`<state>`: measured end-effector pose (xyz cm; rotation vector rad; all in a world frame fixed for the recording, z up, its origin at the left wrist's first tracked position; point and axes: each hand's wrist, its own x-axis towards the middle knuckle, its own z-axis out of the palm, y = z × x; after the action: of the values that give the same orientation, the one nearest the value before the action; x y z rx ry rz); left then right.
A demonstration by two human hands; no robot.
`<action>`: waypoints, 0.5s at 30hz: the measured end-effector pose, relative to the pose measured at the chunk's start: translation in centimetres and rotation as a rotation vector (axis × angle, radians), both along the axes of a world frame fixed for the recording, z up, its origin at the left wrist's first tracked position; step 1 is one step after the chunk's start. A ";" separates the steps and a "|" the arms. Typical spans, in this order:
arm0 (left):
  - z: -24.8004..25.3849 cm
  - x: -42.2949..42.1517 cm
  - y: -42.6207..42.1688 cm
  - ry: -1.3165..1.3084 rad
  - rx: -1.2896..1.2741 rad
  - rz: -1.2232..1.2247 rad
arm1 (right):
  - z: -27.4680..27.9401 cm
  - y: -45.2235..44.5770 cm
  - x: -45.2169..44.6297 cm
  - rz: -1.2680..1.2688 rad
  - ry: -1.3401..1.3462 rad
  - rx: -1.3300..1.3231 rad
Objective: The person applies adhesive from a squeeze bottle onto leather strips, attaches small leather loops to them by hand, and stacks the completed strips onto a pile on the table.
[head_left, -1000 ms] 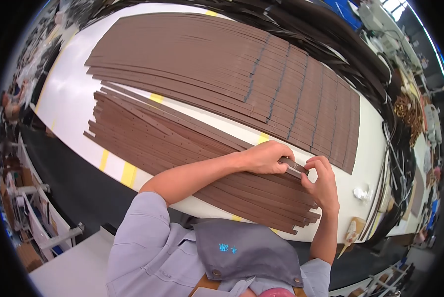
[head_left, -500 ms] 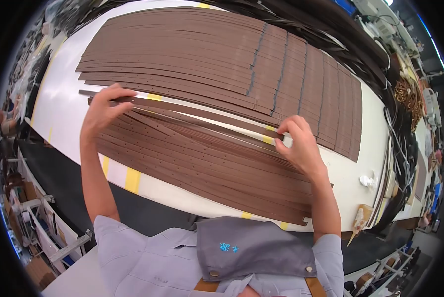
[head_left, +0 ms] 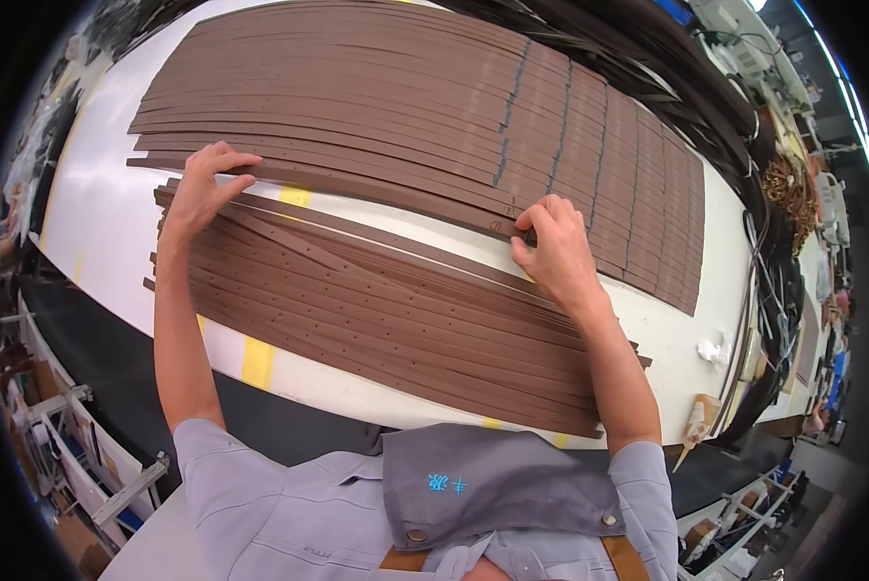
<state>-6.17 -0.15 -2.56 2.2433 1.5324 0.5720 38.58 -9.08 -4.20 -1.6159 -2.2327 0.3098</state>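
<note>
We are holding one brown strip (head_left: 396,201) by its two end portions, along the near edge of the row of strips (head_left: 357,107) on the white surface (head_left: 671,334). The left hand (head_left: 202,189) is pinching lightly near the left end, thumb and forefinger slightly parted with the strip between them; the right hand (head_left: 562,257) is closing thumb and fingertips on the right end. To align well, we should be lowering both ends evenly, applying light tension to take out any bow, and butting the long edge against its neighbour without overlapping it. The long axis is running left to right, slanting towards us at the right, roughly parallel to the row. The left end is pointing away to the far left; the loose pile (head_left: 386,300) is lying nearer us
</note>
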 end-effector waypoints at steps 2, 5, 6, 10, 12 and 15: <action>-0.4 0.3 0.1 0.009 -0.007 0.013 | -0.1 0.1 0.2 0.004 -0.011 0.012; -1.4 0.3 0.2 0.050 0.027 0.034 | -0.2 0.1 0.4 -0.016 -0.017 0.027; -1.7 0.4 0.2 0.050 0.027 0.033 | -0.2 0.1 0.5 -0.020 -0.021 0.024; -2.5 0.8 0.2 0.073 0.082 0.025 | -0.4 0.1 0.8 -0.042 -0.033 0.006; -2.8 1.0 0.2 0.081 0.109 0.021 | -0.4 0.1 0.8 -0.044 -0.036 0.004; -3.1 1.1 0.1 0.107 0.142 0.027 | -0.3 0.0 0.8 -0.049 -0.041 -0.002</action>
<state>-5.05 -0.04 -5.62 2.3984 1.6222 0.5946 39.34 -9.05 -4.45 -1.6900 -2.2199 0.2684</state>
